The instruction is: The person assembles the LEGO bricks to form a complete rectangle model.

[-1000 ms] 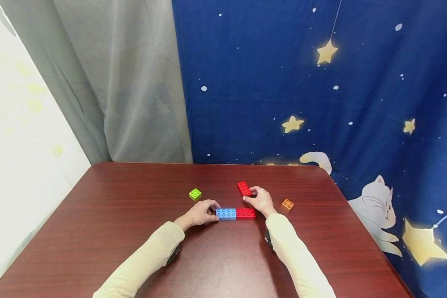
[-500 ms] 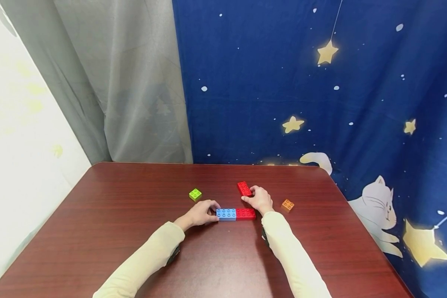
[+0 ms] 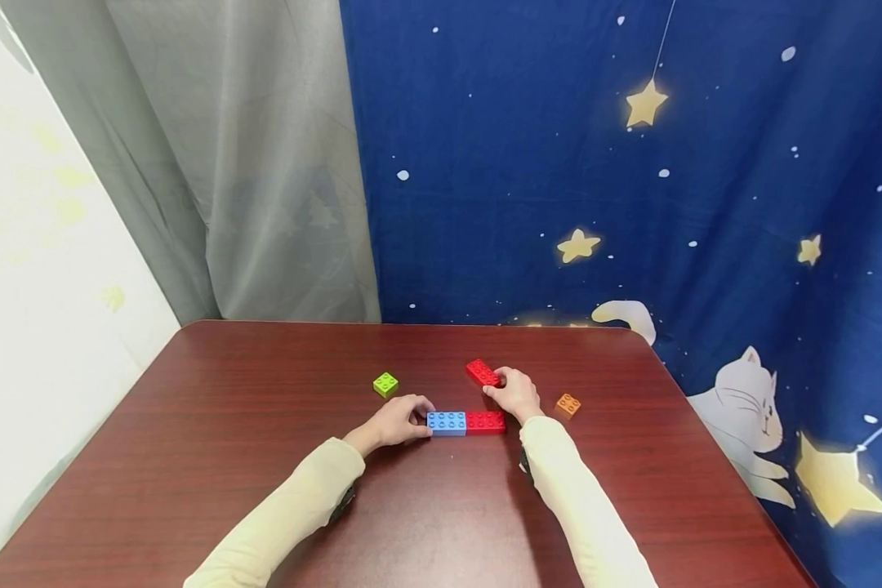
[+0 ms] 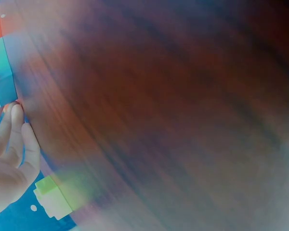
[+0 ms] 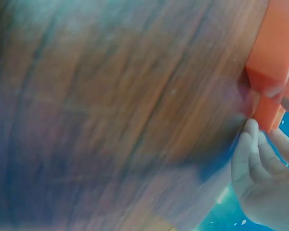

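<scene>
At the middle of the table, my left hand (image 3: 397, 418) holds the left end of a blue toy brick (image 3: 446, 422) between thumb and fingers. A red brick (image 3: 485, 421) lies end to end with the blue one, on its right. Farther back, a second red brick (image 3: 483, 373) lies at a slant, and my right hand (image 3: 516, 394) pinches its near right end. The right wrist view shows the fingers (image 5: 255, 149) at the end of this red brick (image 5: 267, 113), while the other red brick (image 5: 274, 43) looms large above.
A small green brick (image 3: 385, 385) lies behind my left hand. To the right of my right hand lies a small orange brick (image 3: 568, 405). The brown table (image 3: 265, 367) ends at a blue star-printed curtain (image 3: 485, 163) and a grey curtain (image 3: 287, 204).
The back red brick has turned a little, its near end swinging to the right. My right hand shifted slightly left, then back right with the brick. My left hand stays put.
</scene>
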